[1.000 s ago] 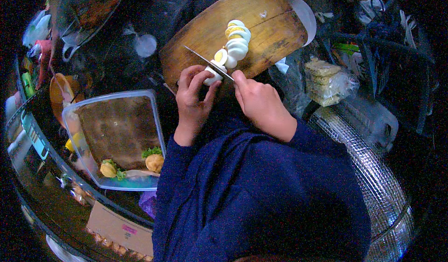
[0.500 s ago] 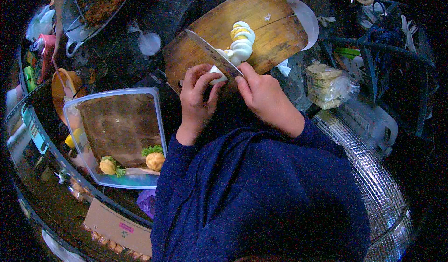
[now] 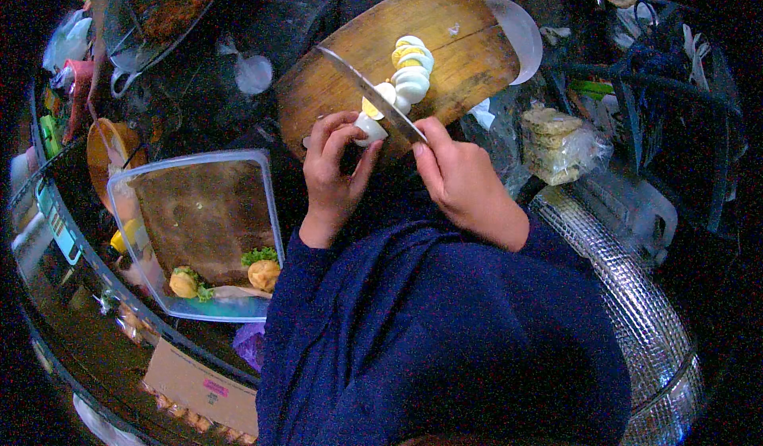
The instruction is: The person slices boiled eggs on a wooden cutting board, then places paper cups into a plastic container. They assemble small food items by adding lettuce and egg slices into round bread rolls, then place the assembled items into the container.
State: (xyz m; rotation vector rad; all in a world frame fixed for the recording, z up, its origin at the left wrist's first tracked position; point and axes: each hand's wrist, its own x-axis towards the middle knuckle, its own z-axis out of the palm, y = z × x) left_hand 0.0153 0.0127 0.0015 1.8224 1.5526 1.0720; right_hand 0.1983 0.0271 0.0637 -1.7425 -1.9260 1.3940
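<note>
A wooden cutting board [image 3: 461, 57] lies in front of me, tilted up to the right. On its near left part my left hand [image 3: 332, 156] pinches the uncut end of a boiled egg [image 3: 370, 131] between thumb and fingers. My right hand [image 3: 465, 172] grips a knife [image 3: 358, 81] by its handle, which the fingers hide. The blade slants up to the left over the board, just beyond the held piece. An egg slice [image 3: 379, 100] with yolk showing lies against the blade. Beyond it, several egg slices [image 3: 412, 69] overlap in a row.
To the left stands a clear plastic tub [image 3: 274, 200] with two round golden buns and lettuce inside. A pan [image 3: 163, 9] with brown food sits far left. Bagged pale patties [image 3: 552, 148] lie right of the board, near a silver quilted roll [image 3: 628, 287]. A pale lid [image 3: 520, 37] pokes out beneath the board.
The knife and right hand have shifted slightly right and nearer me. A slice with yolk now shows at the blade. My left hand has barely moved and keeps its hold on the egg.
</note>
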